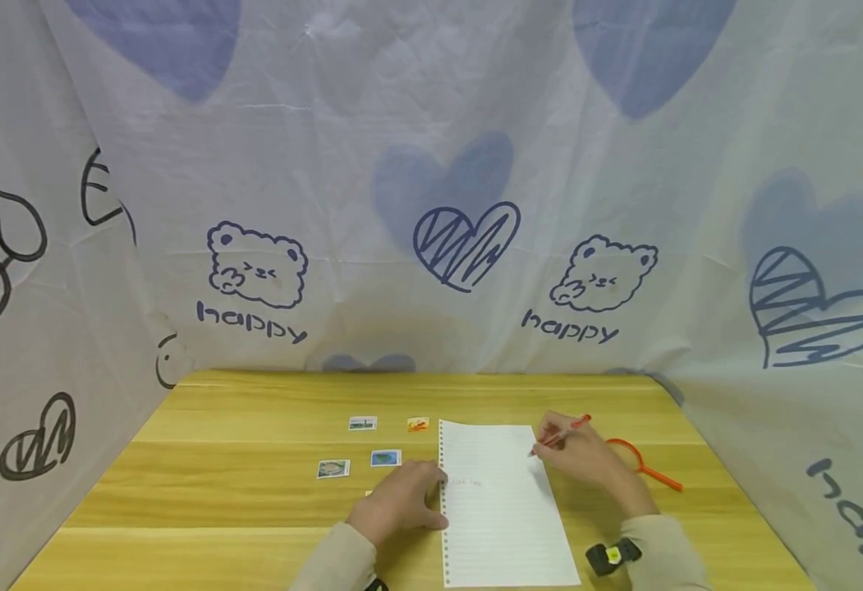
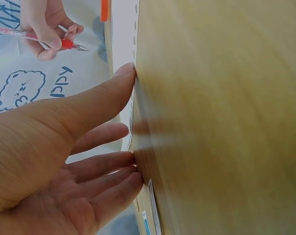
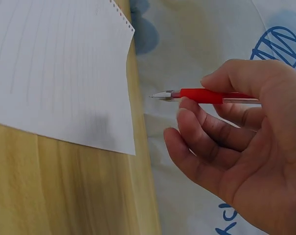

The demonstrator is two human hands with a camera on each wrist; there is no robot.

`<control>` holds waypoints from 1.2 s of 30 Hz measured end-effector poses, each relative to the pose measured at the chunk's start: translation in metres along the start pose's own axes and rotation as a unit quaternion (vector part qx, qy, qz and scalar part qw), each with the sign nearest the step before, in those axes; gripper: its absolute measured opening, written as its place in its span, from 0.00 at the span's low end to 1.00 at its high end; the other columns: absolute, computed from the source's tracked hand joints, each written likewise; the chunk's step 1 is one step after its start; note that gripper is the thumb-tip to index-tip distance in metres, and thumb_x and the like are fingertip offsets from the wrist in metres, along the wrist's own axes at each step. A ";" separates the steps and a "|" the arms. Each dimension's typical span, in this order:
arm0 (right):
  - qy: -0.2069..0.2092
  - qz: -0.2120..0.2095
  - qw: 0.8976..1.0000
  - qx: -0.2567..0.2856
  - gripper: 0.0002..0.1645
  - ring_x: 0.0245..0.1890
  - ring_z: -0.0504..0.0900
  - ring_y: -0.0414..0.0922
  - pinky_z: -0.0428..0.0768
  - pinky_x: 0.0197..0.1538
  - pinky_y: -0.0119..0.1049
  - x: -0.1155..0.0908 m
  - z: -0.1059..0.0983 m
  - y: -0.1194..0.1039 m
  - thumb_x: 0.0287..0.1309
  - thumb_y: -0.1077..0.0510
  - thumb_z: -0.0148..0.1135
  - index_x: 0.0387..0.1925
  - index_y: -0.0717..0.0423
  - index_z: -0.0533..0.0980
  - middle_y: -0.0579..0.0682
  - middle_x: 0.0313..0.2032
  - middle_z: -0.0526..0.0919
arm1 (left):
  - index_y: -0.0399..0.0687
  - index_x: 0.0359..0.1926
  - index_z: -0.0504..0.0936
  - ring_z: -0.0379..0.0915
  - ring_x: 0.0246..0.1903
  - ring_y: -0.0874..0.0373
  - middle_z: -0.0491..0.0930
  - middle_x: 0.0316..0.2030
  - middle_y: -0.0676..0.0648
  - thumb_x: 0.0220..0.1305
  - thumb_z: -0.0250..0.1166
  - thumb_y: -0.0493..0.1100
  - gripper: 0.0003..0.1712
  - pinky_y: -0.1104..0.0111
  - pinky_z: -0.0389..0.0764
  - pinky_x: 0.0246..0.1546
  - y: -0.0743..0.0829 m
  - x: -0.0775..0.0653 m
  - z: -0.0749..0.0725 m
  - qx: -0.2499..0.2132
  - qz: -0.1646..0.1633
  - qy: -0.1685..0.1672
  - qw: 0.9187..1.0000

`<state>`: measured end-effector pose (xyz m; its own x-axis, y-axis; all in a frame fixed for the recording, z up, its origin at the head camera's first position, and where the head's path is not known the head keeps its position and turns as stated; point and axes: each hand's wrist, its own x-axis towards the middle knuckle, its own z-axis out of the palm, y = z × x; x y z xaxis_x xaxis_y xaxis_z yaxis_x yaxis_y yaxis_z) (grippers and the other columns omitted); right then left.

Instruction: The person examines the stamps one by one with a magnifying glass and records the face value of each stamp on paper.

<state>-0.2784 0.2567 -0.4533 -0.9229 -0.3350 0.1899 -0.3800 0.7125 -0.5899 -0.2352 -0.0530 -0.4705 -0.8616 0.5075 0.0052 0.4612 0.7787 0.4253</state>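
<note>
A lined sheet of paper (image 1: 501, 533) with punched holes down its left edge lies on the table, faint writing near its upper left. My left hand (image 1: 404, 499) rests at that holed edge; in the left wrist view its thumb and fingertips touch down along the edge, fingers fairly straight. Between thumb and fingers my right hand (image 1: 582, 453) pinches a red pen (image 3: 201, 95). The pen's metal tip points left, raised above the paper's right side in the right wrist view.
Left of the paper lie several stamps, among them a blue one (image 1: 386, 458), a yellow one (image 1: 418, 424) and a green one (image 1: 333, 469). An orange magnifying glass (image 1: 660, 478) lies right of the right hand. Printed white cloth (image 1: 357, 271) hangs behind the wooden table (image 1: 217, 492).
</note>
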 end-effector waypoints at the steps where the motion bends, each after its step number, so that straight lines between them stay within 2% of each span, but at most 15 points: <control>1: -0.005 0.002 1.000 0.005 0.04 0.34 0.82 0.36 0.80 0.37 0.27 0.000 0.001 -0.001 0.62 0.59 0.67 0.34 0.51 0.77 0.43 0.33 0.87 | 0.40 0.57 0.84 0.82 0.52 0.49 0.86 0.52 0.44 0.49 0.82 0.49 0.35 0.56 0.82 0.60 0.000 0.000 0.000 -0.001 0.000 0.001 1.000; 3: -0.023 0.002 1.000 0.018 0.03 0.33 0.84 0.36 0.82 0.37 0.27 0.002 0.004 -0.003 0.64 0.59 0.65 0.38 0.53 0.81 0.46 0.34 0.88 | 0.40 0.57 0.84 0.82 0.52 0.49 0.86 0.52 0.44 0.49 0.83 0.49 0.35 0.56 0.82 0.60 0.000 0.000 0.000 -0.002 -0.001 0.001 1.000; 8: -0.077 0.004 0.995 0.070 0.14 0.34 0.88 0.40 0.87 0.38 0.29 0.004 0.010 -0.007 0.72 0.55 0.59 0.46 0.61 0.84 0.54 0.38 0.90 | 0.40 0.57 0.84 0.81 0.51 0.50 0.86 0.50 0.45 0.49 0.83 0.48 0.35 0.56 0.83 0.59 0.000 0.000 0.000 -0.008 0.001 0.002 1.000; 13: -0.101 0.008 0.990 0.101 0.16 0.36 0.89 0.41 0.87 0.40 0.28 0.006 0.016 -0.008 0.71 0.53 0.61 0.46 0.61 0.85 0.56 0.40 0.91 | 0.40 0.56 0.84 0.81 0.49 0.52 0.86 0.50 0.46 0.48 0.83 0.48 0.34 0.58 0.83 0.58 -0.001 0.000 0.001 -0.010 0.003 0.002 1.000; 17: -0.104 0.010 0.989 0.109 0.11 0.34 0.88 0.42 0.84 0.36 0.29 0.008 0.022 -0.008 0.67 0.53 0.66 0.42 0.56 0.85 0.56 0.40 0.91 | 0.40 0.56 0.84 0.81 0.49 0.52 0.86 0.49 0.46 0.48 0.83 0.48 0.34 0.58 0.83 0.57 0.000 -0.001 0.001 -0.007 0.005 0.002 1.000; 22: -0.099 0.002 0.990 0.105 0.05 0.29 0.83 0.37 0.80 0.32 0.28 0.009 0.030 -0.005 0.63 0.54 0.70 0.36 0.50 0.84 0.48 0.34 0.89 | 0.40 0.56 0.84 0.81 0.49 0.53 0.86 0.49 0.46 0.48 0.83 0.48 0.34 0.58 0.83 0.57 0.000 0.000 0.002 -0.006 0.003 0.003 1.000; 26: -0.101 -0.002 0.988 0.113 0.04 0.27 0.83 0.37 0.80 0.30 0.28 0.009 0.037 -0.002 0.61 0.57 0.72 0.35 0.51 0.84 0.47 0.30 0.88 | 0.41 0.56 0.84 0.81 0.48 0.53 0.86 0.49 0.46 0.48 0.83 0.49 0.34 0.59 0.84 0.57 -0.001 0.000 0.003 -0.001 0.001 0.003 1.000; 30: -0.098 0.013 0.987 0.128 0.05 0.26 0.84 0.39 0.81 0.30 0.29 0.010 0.042 0.000 0.59 0.57 0.72 0.36 0.54 0.86 0.49 0.29 0.89 | 0.41 0.56 0.84 0.81 0.49 0.52 0.86 0.49 0.47 0.49 0.83 0.49 0.34 0.58 0.83 0.58 -0.002 0.001 0.004 0.002 0.001 0.003 1.000; 36: -0.112 0.049 0.976 0.178 0.08 0.28 0.85 0.42 0.85 0.33 0.31 0.012 0.052 0.003 0.60 0.58 0.72 0.38 0.59 0.87 0.53 0.31 0.90 | 0.41 0.56 0.84 0.81 0.50 0.51 0.86 0.50 0.46 0.49 0.83 0.49 0.34 0.57 0.83 0.59 -0.003 0.001 0.004 0.002 0.002 0.002 1.000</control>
<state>-0.2871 0.2228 -0.4934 -0.9016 -0.4312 -0.0334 -0.2090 0.5021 -0.8392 -0.2368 -0.0530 -0.4751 -0.8607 0.5090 0.0101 0.4653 0.7786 0.4211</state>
